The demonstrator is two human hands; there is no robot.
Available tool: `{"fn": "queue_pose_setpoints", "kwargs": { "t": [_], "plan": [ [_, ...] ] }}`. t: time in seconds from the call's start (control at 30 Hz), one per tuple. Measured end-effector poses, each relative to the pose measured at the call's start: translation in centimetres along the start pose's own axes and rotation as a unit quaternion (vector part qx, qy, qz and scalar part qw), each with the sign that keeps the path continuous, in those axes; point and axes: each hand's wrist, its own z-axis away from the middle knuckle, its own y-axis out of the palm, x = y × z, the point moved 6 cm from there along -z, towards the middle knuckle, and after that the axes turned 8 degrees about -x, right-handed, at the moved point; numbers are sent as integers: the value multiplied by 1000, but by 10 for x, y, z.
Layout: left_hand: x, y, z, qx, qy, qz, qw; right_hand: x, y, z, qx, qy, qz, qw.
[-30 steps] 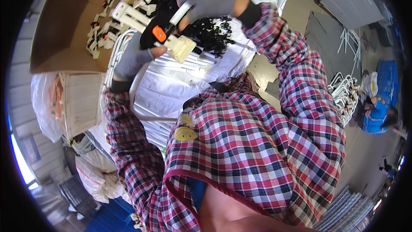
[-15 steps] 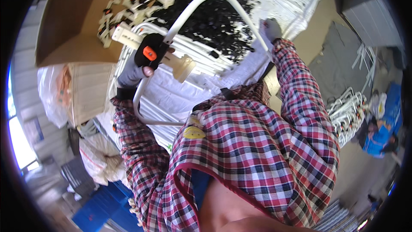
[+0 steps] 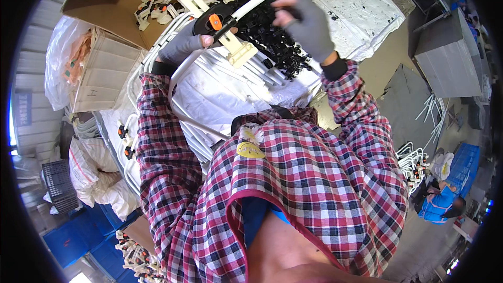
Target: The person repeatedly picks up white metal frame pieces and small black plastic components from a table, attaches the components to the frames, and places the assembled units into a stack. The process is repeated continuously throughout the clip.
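Note:
My left hand (image 3: pixel 181 46), in a grey fingerless glove, is closed round a black plastic joint (image 3: pixel 207 21) with an orange button. A cream slotted plastic bracket (image 3: pixel 238 51) crosses the joint and sticks out on both sides. From the joint, a bent white tube (image 3: pixel 259 0) arches up and to the right; its other part curves down beside my left forearm toward my shirt. My right hand (image 3: pixel 310 27), gloved the same way, hovers at the tube's bend with its fingertips apart. It hides the tube beyond, and nothing shows between its fingers.
Beyond lies a heap of small black parts (image 3: pixel 270 39) on white sheeting (image 3: pixel 356 2). A cardboard box (image 3: pixel 112 0) and several bracket assemblies (image 3: pixel 157 2) are at the far left. White tubes (image 3: pixel 201 71) lie beneath. At right, a person in blue (image 3: pixel 437 204) is near hanging tube frames (image 3: pixel 411 165).
My right hand has left the tube's right leg and moved left to its bend, its fingers spreading. My left hand has shifted slightly right and farther away with the joint; the tube has turned.

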Motion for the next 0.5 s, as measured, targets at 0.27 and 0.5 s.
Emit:
{"fn": "queue_pose_setpoints", "kwargs": {
  "t": [0.27,0.5],
  "plan": [
    [12,1,-14,17,-50,-9,999,23,43,-13,57,-173,152,971],
    [8,0,-5,-12,-21,21,999,22,50,-11,19,-333,178,926]
  ]
}}
